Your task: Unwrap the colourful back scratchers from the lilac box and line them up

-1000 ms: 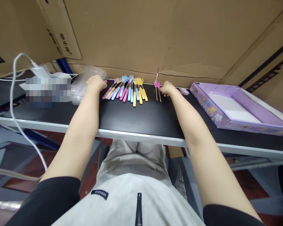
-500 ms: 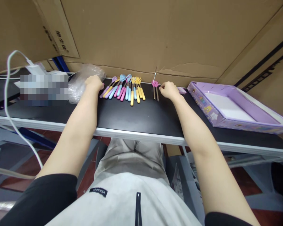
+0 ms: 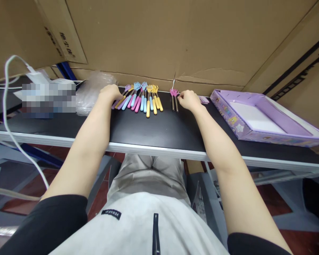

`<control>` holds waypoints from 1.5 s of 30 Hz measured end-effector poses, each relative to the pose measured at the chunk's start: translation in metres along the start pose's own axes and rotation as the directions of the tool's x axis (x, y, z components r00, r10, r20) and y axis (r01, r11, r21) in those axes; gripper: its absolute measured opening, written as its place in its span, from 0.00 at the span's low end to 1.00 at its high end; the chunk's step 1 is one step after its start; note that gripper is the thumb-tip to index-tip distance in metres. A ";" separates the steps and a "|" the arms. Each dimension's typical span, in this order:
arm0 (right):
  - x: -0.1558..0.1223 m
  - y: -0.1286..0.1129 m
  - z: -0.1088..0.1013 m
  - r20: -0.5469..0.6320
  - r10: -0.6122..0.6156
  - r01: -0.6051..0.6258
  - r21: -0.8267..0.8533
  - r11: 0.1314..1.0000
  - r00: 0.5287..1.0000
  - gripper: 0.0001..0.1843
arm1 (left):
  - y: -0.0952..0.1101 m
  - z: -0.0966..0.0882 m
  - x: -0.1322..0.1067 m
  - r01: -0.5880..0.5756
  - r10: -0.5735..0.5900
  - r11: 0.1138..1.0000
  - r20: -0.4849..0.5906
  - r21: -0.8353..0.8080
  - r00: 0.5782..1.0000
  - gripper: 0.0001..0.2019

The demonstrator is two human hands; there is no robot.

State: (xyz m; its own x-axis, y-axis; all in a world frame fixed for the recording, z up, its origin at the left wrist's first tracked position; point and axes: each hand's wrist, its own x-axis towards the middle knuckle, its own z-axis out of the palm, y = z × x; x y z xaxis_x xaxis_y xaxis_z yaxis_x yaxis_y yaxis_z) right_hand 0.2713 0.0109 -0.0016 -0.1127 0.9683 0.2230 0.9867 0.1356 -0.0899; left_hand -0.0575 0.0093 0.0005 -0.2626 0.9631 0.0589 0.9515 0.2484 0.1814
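Note:
A row of several small back scratchers (image 3: 148, 102) with claw-shaped heads lies on the black tabletop, their handles purple, yellow, blue and pink. My left hand (image 3: 110, 92) is at the row's left end, its curled fingertips over or against the purple and yellow ones; what they grip is hidden. Apart to the right, two back scratchers with pink heads and dark metal shafts (image 3: 174, 101) lie side by side. Close against the right one is my right hand (image 3: 189, 100), fingers curled in and thumb near the index finger; anything inside is hidden.
Clear plastic wrap (image 3: 89, 95) lies behind my left forearm, beside a charger with a white cable (image 3: 9, 117). An open purple box (image 3: 239, 124) stands at right, with small pink cards (image 3: 204, 100) near it. Cardboard (image 3: 154, 39) walls the back.
My left hand has shifted right, onto the left end of the back scratcher row. My right hand has come slightly closer to the two pink ones. The view has tilted slightly.

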 end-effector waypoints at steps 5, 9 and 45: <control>0.000 -0.001 0.000 0.010 -0.007 0.007 -0.010 1.000 1.000 0.21 | 0.001 0.002 0.004 0.038 -0.043 0.998 0.119 0.047 0.992 0.28; -0.001 -0.001 0.000 0.009 -0.007 0.007 -0.004 1.000 1.000 0.21 | -0.005 0.012 0.019 0.034 -0.035 0.999 0.056 0.016 0.998 0.31; 0.005 0.027 -0.047 0.045 0.629 -0.003 0.998 -0.068 0.776 0.21 | 0.083 0.007 -0.055 -0.697 0.672 0.709 -0.197 -0.111 0.714 0.20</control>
State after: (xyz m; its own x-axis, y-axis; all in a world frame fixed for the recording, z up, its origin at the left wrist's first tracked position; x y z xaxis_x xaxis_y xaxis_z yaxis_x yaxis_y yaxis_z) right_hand 0.3033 0.0094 0.0427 0.5282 0.8460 0.0727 -0.1837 0.1975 -0.9629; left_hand 0.0367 -0.0221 0.0056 0.4200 0.8342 0.3574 0.8394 -0.5068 0.1963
